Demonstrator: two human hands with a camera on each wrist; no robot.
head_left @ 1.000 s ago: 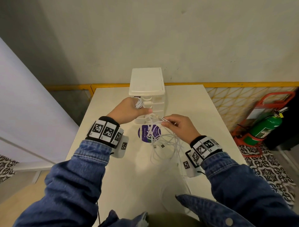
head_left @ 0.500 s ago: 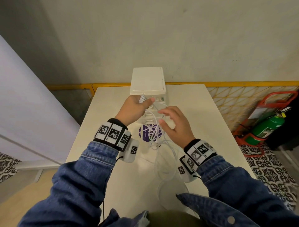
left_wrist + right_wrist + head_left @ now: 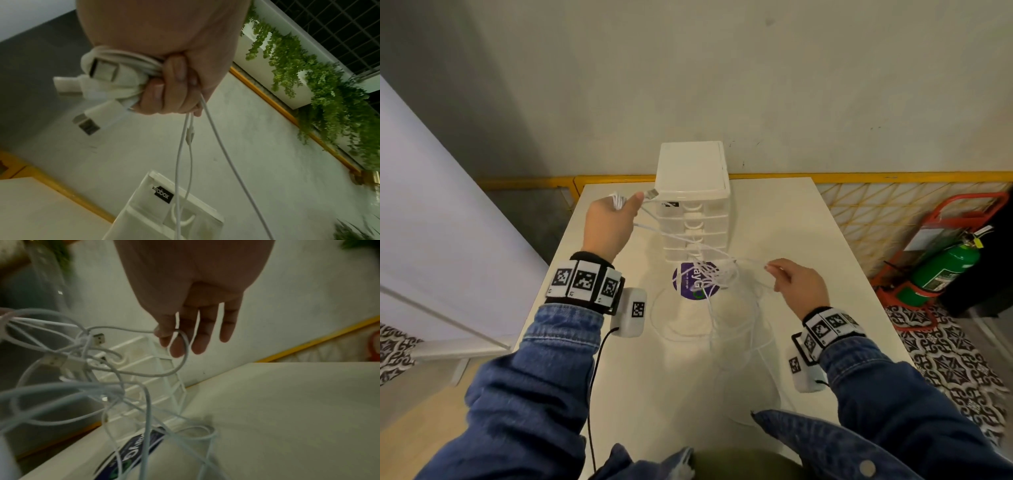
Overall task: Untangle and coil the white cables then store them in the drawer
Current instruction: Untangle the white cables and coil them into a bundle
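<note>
Left grip (image 3: 608, 222) was clenched round a small bundle of coiled white cable (image 3: 115, 76), raised beside the top of the drawer unit (image 3: 693, 192); USB plugs (image 3: 87, 124) stuck out of the fist, and strands ran down from it toward the counter (image 3: 825, 246). Right grip (image 3: 796, 286) hung lower, fingers (image 3: 226, 331) mostly straight, thumb and forefinger pinching one loop of cable (image 3: 180, 353). Between the two, a tangle of white cables (image 3: 717, 277) hung partly lifted, its lower loops lying on the counter over a round purple sticker (image 3: 688, 284) just before the drawer unit. Drawers all appeared closed. Green fire extinguisher (image 3: 941, 270) stood on the floor, far right.
</note>
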